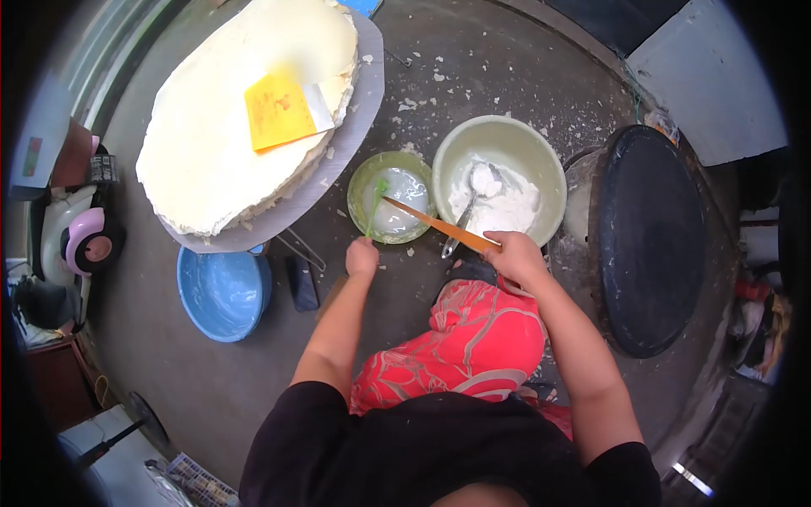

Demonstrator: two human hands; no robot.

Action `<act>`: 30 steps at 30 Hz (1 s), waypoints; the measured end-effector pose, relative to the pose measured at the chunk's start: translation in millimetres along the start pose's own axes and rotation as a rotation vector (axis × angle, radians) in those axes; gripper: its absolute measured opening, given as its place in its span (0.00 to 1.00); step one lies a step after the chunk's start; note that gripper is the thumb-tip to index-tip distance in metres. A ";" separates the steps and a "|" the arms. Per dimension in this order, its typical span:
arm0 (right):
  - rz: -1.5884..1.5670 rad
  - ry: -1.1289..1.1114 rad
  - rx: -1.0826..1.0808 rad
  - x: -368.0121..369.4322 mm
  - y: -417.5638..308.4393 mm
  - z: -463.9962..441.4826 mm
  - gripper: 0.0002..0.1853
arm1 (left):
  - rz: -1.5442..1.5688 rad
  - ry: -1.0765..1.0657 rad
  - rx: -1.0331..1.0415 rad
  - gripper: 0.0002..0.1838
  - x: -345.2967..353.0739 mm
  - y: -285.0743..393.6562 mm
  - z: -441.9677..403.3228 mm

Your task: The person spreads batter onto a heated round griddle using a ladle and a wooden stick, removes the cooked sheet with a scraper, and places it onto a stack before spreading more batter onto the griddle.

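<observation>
My left hand (361, 256) is closed around the handle of a slim green utensil (377, 201); its far end rests in a green bowl (356, 221) of whitish liquid. I cannot make out whether it is a spoon or a brush. In my right hand (518, 255) is a long flat wooden stick (452, 230), tapering to a narrow tip over the same bowl. Beside it, a larger pale green basin (553, 169) holds white powder (515, 207) and a metal ladle (473, 198) leaning on its rim.
At upper left, a tall pile of thin pale round sheets (203, 110) lies on a grey board (367, 84), with a yellow packet (279, 110) on top. A blue basin (224, 296) and a phone-like dark slab (302, 283) lie below. A large black round griddle (650, 241) stands right.
</observation>
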State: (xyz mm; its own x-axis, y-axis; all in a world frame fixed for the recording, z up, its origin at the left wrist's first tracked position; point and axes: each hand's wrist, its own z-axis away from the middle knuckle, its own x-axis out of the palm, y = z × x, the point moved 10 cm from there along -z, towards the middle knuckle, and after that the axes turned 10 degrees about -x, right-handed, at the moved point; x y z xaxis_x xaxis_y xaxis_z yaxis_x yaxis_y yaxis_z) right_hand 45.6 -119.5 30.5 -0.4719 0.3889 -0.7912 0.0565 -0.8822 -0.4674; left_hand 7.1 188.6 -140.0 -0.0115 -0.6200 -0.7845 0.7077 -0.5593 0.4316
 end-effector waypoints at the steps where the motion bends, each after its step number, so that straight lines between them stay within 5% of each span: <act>1: 0.004 -0.002 -0.001 0.0 -0.2 -0.2 0.17 | 0.005 -0.014 -0.026 0.14 -7.7 6.0 0.8; 6: 0.461 0.080 -0.444 10.3 -43.6 -7.1 0.18 | 0.109 -0.059 0.152 0.12 -24.0 36.1 71.5; 16: 0.293 -0.009 -0.178 -34.8 -6.7 39.6 0.22 | -0.009 -0.096 0.001 0.13 8.1 -1.3 27.9; 18: 0.234 0.008 -0.136 -38.1 13.8 52.3 0.20 | -0.028 -0.081 0.149 0.16 9.2 11.7 40.2; 21: -0.024 0.080 -0.045 -35.3 31.5 78.8 0.18 | -0.040 0.217 0.340 0.20 -13.7 12.3 60.4; 25: -0.249 0.199 -0.064 -20.3 53.8 115.5 0.18 | 0.032 0.290 0.300 0.19 -40.1 -6.5 69.5; 30: -0.526 0.253 0.027 -1.3 88.2 153.1 0.16 | 0.023 0.463 -0.278 0.20 -68.6 -119.5 40.7</act>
State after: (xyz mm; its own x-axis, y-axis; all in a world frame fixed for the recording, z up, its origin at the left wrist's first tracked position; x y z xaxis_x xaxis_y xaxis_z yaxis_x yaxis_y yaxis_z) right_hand -83.5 -238.4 50.7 -0.2053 0.8251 -0.5264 -0.1527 -0.5582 -0.8155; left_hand -105.4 275.5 -119.7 0.2746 -0.2882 -0.9174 0.8650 -0.3426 0.3665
